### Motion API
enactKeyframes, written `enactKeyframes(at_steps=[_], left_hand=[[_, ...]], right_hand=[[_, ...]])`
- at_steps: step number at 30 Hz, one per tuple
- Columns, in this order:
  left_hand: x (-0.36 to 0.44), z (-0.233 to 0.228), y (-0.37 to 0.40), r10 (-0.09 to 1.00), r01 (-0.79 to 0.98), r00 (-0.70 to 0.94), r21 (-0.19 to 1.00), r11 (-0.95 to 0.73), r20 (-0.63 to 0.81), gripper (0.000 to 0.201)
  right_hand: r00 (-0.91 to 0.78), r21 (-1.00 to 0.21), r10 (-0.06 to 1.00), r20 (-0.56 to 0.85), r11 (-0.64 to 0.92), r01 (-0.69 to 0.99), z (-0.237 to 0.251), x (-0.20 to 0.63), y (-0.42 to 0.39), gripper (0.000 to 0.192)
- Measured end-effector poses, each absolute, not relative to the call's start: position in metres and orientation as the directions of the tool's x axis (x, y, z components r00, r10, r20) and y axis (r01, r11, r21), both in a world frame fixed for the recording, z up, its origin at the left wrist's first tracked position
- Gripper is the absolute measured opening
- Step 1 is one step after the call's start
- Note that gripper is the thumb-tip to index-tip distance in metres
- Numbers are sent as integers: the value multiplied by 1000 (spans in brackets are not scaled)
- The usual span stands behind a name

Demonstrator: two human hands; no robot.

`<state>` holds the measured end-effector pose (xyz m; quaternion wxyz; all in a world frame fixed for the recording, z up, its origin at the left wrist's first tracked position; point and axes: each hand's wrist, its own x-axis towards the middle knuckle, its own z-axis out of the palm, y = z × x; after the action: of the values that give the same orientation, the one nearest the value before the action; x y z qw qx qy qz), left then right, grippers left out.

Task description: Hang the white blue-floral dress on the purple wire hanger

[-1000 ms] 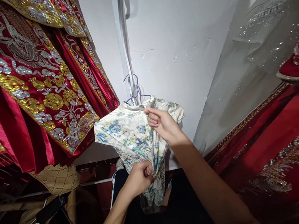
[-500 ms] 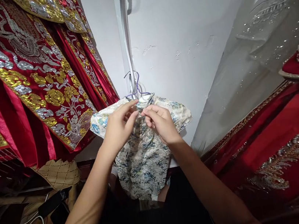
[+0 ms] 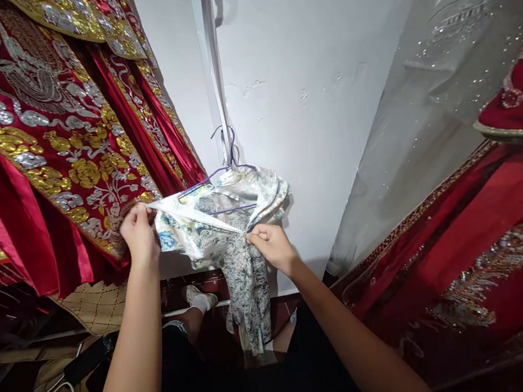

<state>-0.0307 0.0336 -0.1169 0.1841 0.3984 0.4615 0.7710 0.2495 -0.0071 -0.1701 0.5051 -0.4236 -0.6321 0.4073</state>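
Note:
A white floral dress [image 3: 248,276] with blue and grey print hangs on a purple wire hanger [image 3: 235,154] in front of me. My left hand [image 3: 140,235] is closed on the edge of the dress at its upper left and holds it stretched out sideways. My right hand [image 3: 271,243] pinches the front of the dress at the lower end of the neck opening. Between the hands the neckline is pulled wide, and the hanger's lower bar shows inside it. The fingertips partly cover the gripped fabric.
Red robes [image 3: 63,139] with gold and silver sequin embroidery hang at the left. A sheer sparkly garment [image 3: 423,102] and a beaded red garment [image 3: 498,221] hang at the right. A white wall [image 3: 293,42] stands behind. Cables [image 3: 55,390] lie at the lower left, and a shoe [image 3: 201,296] shows below.
My hands were together at the collar. The left hand has moved far left, pulling the dress's edge with it, and the right hand has moved down. The neckline now gapes open.

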Motion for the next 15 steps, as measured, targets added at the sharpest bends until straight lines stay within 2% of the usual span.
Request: enactKeyframes(at_steps=[1, 3, 5, 8, 10, 13, 15], left_hand=[[-34, -135, 39, 749, -5, -583, 921, -391, 315, 33], [-31, -171, 41, 901, -7, -395, 980, -198, 179, 38], [-22, -199, 34, 965, 52, -236, 993, -109, 118, 40], [-12, -215, 17, 995, 124, -75, 991, -55, 65, 37], [-7, -207, 6, 995, 188, 36, 977, -97, 91, 35], [10, -173, -9, 940, 216, 229, 929, -301, 252, 33], [28, -145, -22, 881, 173, 305, 889, -425, 362, 30]], right_hand=[[-156, -944, 943, 294, 312, 107, -170, 251, -11, 21], [-187, -947, 938, 293, 311, 80, -169, 256, -18, 19], [-213, -955, 939, 271, 291, 66, -170, 263, -21, 20], [-318, -962, 930, 187, 238, 131, -173, 276, -23, 25], [-373, -938, 918, 132, 238, 252, -174, 283, -24, 31], [-332, -854, 930, 159, 299, 426, -171, 281, -27, 36], [-354, -846, 909, 219, 358, 395, -166, 273, -30, 40]])
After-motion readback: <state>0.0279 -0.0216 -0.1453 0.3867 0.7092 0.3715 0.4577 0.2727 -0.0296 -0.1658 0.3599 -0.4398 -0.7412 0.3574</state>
